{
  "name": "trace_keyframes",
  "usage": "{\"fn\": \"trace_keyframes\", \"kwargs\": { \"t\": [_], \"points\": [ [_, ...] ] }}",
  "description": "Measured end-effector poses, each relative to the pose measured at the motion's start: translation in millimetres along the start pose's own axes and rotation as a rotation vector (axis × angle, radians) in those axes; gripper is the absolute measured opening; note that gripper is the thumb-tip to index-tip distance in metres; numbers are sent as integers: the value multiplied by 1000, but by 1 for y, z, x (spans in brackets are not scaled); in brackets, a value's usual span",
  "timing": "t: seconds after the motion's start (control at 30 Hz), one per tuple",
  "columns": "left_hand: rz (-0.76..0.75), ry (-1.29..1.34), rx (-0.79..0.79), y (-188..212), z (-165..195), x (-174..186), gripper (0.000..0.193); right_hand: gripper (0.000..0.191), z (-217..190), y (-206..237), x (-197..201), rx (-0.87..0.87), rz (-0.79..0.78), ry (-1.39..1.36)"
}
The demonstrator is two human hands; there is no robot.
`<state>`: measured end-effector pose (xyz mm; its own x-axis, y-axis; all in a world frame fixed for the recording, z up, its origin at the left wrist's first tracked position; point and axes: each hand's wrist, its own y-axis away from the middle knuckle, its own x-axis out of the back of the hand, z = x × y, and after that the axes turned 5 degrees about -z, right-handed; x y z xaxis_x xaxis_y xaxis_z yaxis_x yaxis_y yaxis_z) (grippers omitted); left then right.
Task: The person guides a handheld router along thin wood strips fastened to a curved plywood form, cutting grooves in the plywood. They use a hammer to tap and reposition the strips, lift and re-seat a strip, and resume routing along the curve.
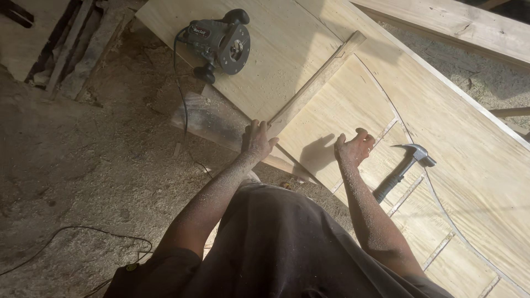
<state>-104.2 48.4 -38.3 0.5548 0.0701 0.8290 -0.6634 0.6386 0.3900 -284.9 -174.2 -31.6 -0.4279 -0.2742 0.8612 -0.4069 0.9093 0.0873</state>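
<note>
The left hand (255, 139) is gripping the near end of a long wooden batten (314, 84), fingers curled over it, while the batten is lying diagonally across a large plywood sheet (469, 143) and running up and away from the grip. The right hand (353, 148) is hovering just right of that grip, fingers loosely curled and holding nothing — whether the fingertips are touching the panel cannot be told. As a judgement, the batten is being set as a straight guide, so it is worth keeping the left hand's pressure flat and downward, so the strip is not rolling, and checking its far end against the routed groove before anything is fixed. A claw hammer (401, 168) with a black handle is resting on the plywood to the right of the free hand, within easy reach. A dark electric router (220, 44) is lying on its side well beyond the grip, toward the upper left, its black cord (181, 105) trailing down past the gripping hand onto the sawdust-covered floor (83, 165). Counting: one batten, one hammer, one router, two hands — both dusted with sawdust.
</note>
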Motion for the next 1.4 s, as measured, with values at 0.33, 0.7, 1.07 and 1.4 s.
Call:
{"fn": "trace_keyframes", "kwargs": {
  "t": [0.33,0.7,1.07,1.4],
  "points": [
    [300,586,201,-56,-117,58,79,32,-218,-41,-93,548,-223,-117],
    [-193,1897,597,-176,-193,122,60,35,-436,-175,-188,838,-146,166],
    [-417,2097,635,-207,-226,131,49,55,-516,-245,-241,338,-946,727],
    [-300,2281,419,-187,-238,102,30,49,-453,-196,-194,320,-727,373]
  ]
}}
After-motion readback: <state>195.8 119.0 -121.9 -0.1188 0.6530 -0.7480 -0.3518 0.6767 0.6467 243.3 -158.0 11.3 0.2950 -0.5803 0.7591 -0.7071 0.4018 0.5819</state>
